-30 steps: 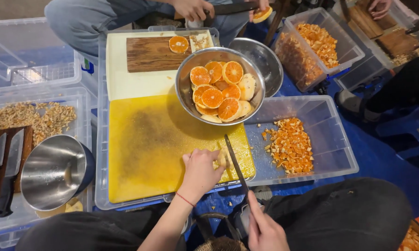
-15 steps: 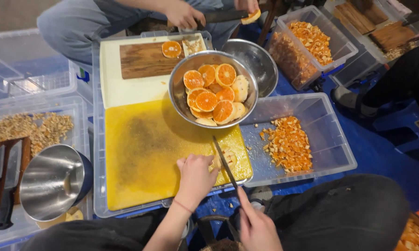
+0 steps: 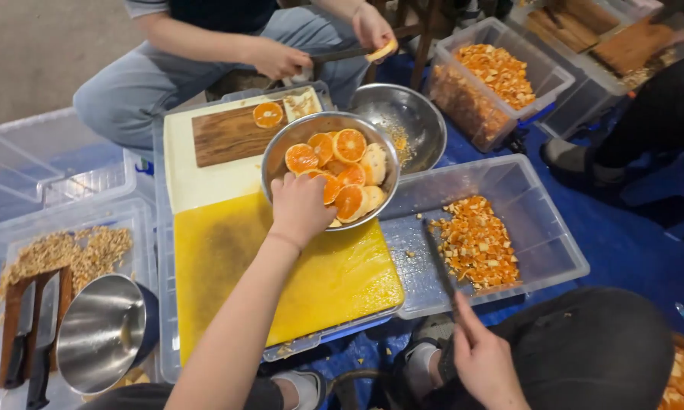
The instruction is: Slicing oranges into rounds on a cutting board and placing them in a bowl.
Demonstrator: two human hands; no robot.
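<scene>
My left hand (image 3: 300,209) reaches forward into the steel bowl (image 3: 281,144) of halved oranges (image 3: 349,144), fingers curled over a piece at the bowl's near rim. My right hand (image 3: 482,361) stays low by my knee, gripping a dark-bladed knife (image 3: 438,262) that points up over the clear plastic bin (image 3: 539,228) of chopped orange peel (image 3: 475,243). Below the bowl lies the yellow cutting board (image 3: 334,281), wet and bare.
Another person sits opposite, cutting with a knife above a wooden board (image 3: 228,133) that carries an orange half (image 3: 268,115). An empty steel bowl (image 3: 410,121), a second peel bin (image 3: 494,76), a left bin with a steel bowl (image 3: 106,330) and knives (image 3: 30,334) surround me.
My left hand has left the yellow board and moved up into the bowl of orange halves. The right hand with the knife has dropped slightly toward my knee.
</scene>
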